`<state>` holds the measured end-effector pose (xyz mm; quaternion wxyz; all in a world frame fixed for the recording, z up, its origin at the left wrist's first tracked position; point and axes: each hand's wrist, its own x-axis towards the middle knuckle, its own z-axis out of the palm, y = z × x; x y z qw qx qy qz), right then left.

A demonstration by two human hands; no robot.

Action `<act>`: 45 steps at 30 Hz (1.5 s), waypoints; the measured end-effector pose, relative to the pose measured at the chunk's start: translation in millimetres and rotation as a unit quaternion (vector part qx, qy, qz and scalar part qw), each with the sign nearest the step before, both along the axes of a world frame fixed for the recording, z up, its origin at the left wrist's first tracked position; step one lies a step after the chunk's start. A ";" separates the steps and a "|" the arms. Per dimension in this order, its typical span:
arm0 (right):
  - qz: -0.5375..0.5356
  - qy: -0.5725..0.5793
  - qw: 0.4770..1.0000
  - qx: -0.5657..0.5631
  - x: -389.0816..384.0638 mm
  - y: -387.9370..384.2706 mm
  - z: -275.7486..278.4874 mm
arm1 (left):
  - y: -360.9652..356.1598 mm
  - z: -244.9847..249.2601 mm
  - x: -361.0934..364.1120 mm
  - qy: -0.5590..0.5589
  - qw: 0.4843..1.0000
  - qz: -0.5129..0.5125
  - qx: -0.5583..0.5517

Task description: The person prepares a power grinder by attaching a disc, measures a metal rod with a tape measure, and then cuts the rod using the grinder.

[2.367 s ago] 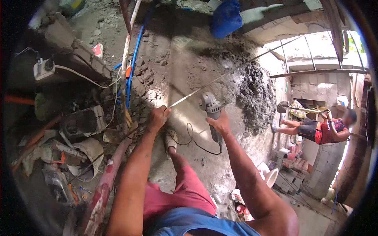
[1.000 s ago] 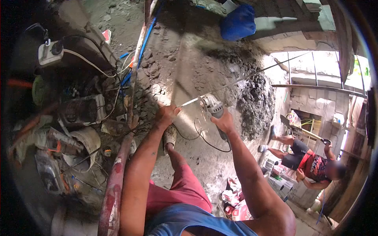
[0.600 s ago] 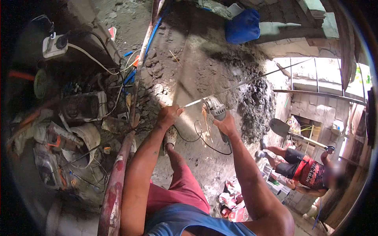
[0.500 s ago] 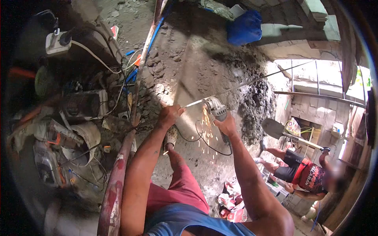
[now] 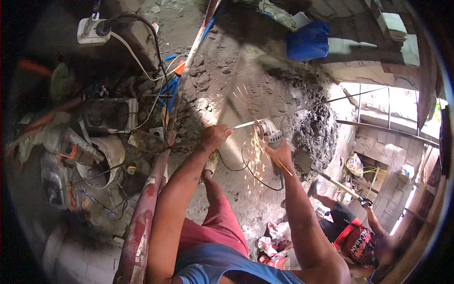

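Observation:
My left hand (image 5: 215,137) is closed around a long thin metal rod (image 5: 312,105), which runs up to the right toward the opening in the wall. In my right hand (image 5: 280,154) is an angle grinder (image 5: 272,136), its disc end against the rod just to the right of my left hand. Orange sparks (image 5: 257,158) stream down from the contact, and a few fly upward. The grinder's dark cord (image 5: 257,180) loops over the ground between my arms.
A red-and-white painted pole (image 5: 144,222) stands close by my left arm. Cables and a power outlet (image 5: 90,32) hang at upper left. At right, a person (image 5: 354,232) holds a shovel (image 5: 343,187). A blue container (image 5: 308,41) lies on the dirt beyond.
The view has shifted, so most things sit lower and further right. Sparks now also spray upward from the disc. The co-worker has moved the shovel lower, with its blade toward my right arm.

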<state>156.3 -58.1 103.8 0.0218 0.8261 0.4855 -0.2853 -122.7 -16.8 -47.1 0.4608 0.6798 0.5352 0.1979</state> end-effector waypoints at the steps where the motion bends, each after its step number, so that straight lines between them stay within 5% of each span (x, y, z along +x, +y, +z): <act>1: 0.004 0.009 1.000 0.013 -0.7 0.1 -0.6 | -0.3 0.9 -0.6 -0.007 1.000 0.003 -0.002; 13: 0.011 0.028 0.999 0.038 -3.7 -0.8 0.3 | -3.4 -10.3 1.7 -0.047 0.997 0.019 0.061; 20: 0.018 -0.027 0.999 0.025 -2.7 -1.5 -4.5 | -2.0 0.7 0.1 -0.027 0.999 0.020 0.012; 45: -0.009 0.055 0.998 0.017 -10.2 4.2 6.9 | -0.2 13.1 -2.9 -0.029 0.999 0.025 -0.004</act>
